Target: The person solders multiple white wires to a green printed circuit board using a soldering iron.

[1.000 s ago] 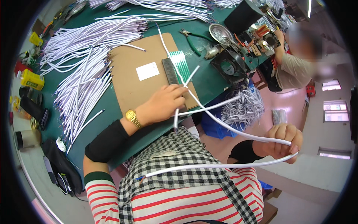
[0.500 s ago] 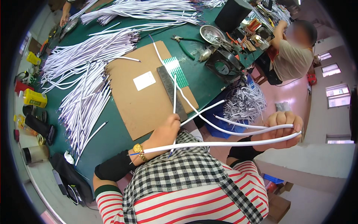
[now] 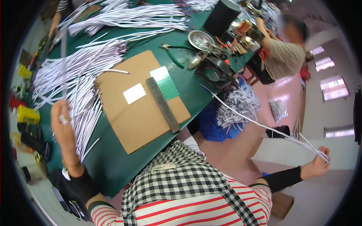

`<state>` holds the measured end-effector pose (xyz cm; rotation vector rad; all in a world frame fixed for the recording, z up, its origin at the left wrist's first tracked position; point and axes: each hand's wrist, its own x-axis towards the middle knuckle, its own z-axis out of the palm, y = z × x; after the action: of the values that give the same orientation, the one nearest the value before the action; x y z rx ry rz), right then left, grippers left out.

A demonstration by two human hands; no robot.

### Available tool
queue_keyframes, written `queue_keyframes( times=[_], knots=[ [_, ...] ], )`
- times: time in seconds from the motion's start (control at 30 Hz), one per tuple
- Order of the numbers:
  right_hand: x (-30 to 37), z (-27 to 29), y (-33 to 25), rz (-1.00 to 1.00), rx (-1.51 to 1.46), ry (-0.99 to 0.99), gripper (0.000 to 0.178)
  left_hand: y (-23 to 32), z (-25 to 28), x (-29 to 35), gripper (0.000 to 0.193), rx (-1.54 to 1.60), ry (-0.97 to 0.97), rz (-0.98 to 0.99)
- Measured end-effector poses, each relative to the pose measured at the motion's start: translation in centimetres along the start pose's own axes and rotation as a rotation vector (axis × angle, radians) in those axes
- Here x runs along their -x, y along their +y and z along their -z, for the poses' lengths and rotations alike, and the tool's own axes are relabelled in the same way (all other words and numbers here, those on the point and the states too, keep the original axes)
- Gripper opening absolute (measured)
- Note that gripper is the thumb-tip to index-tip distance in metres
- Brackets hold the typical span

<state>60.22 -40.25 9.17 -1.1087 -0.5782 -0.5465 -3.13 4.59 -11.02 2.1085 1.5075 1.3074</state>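
Note:
My left hand (image 3: 62, 118) is closed around a white cable (image 3: 64, 64) that stands up from it, smeared by motion, in front of the big heap of white cables (image 3: 88, 56) on the left. Far out to the right, my right hand (image 3: 318, 162) grips the ends of a few white cables (image 3: 260, 123). These stretch up and left, over the bundle beside the table, and one ends in a dark tip. On the table between my hands lies a brown cardboard sheet (image 3: 130, 120), bearing a dark metal bar (image 3: 163, 105), a green gridded board (image 3: 166, 83) and a white label (image 3: 134, 93).
Green-handled pliers (image 3: 174, 56), a metal bowl (image 3: 200, 39) and a black fan (image 3: 215, 73) stand on the green table (image 3: 113, 165). Past its right edge, a blue bag (image 3: 211, 130) holds more cables. Another person (image 3: 283, 52) sits at the far right; another person's arm shows top left.
My hands have moved far apart. The left has swung from the cardboard's near edge to the left with a cable; the right has gone farther right and lower, still holding cables. The view has shifted slightly.

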Motion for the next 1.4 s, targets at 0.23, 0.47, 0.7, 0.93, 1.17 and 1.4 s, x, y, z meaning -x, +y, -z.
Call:
queue_keyframes(
  times=[0.23,0.47,0.7,0.93,1.17,1.4],
  knots=[
    [-18.8,0.9,2.2,0.574,1.072,0.119,0.021,-8.2,5.1,-1.4,0.018,-1.059,-0.225,0.055],
    [-19.1,-2.7,23.9,0.166,0.874,-0.757,0.016,-11.5,5.2,-0.1,0.027,-1.183,-0.183,0.195],
    [9.7,-8.2,44.4,-0.187,0.766,-1.163,0.019,-12.2,5.7,2.7,0.045,-0.786,-0.367,-0.03],
    [16.9,-5.2,46.5,-0.693,0.224,-0.742,0.02,-4.4,0.5,2.7,0.049,-0.743,-0.162,0.011],
    [19.5,-10.4,33.3,-0.237,0.588,-0.439,0.016,8.2,-13.2,2.3,0.053,-0.279,-0.75,-0.356],
    [33.6,-23.6,17.8,-0.301,-0.038,-1.083,0.021,12.1,-18.0,2.4,0.05,-0.038,-0.934,-0.786]
  ],
)
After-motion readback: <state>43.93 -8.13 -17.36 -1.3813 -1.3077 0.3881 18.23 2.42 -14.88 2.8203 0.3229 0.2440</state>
